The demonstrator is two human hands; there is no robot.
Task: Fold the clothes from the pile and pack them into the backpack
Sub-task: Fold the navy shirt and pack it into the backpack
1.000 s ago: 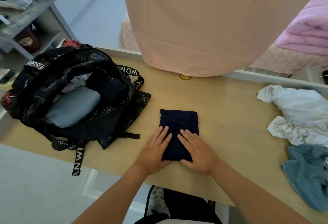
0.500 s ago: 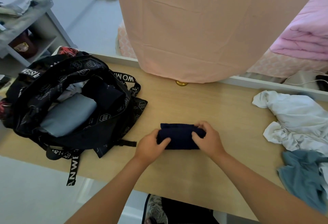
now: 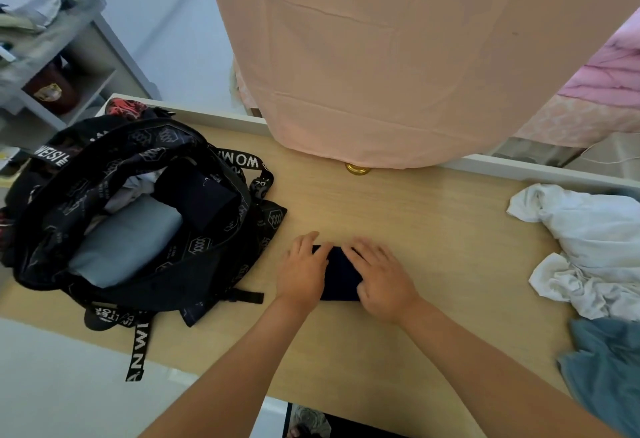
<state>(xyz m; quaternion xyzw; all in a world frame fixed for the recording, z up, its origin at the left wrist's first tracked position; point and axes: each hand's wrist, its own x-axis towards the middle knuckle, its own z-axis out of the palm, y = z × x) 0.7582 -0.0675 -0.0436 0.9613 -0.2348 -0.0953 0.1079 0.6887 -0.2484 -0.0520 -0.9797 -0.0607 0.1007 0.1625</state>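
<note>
Observation, nearest first. My left hand (image 3: 304, 271) and right hand (image 3: 381, 278) both lie palm down on the folded navy garment (image 3: 341, 274), fingers spread and fairly straight, pressing rather than pinching. Nothing is lifted. The garment sits flat on the wooden table (image 3: 415, 222), a small compact rectangle showing between and under my palms. I judge the purpose is to flatten the last fold so the bundle holds its shape when picked up.

Finding: the fold looks complete, and the packing of this piece is not yet done.

To the left of the navy garment, near but not touching it, the black backpack (image 3: 214, 264) lies with its mouth gaping upward. Inside it I see a grey folded item (image 3: 128, 243) and a dark folded item (image 3: 197, 198), so room is limited. One lettered strap (image 3: 138, 351) hangs over the table's near edge, on the near-left of the garment.

Well to the right of the navy garment lies the unfolded pile: a crumpled white garment (image 3: 595, 240) and, nearer me, a blue garment (image 3: 606, 368).

Beyond the navy garment a peach cloth (image 3: 398, 56) hangs down to the table's far edge, with a small gold object (image 3: 357, 169) at its hem. Neither blocks the short path left to the backpack. Obstruction risk, in my judgement: the backpack's sagging rim and the items already filling it
</note>
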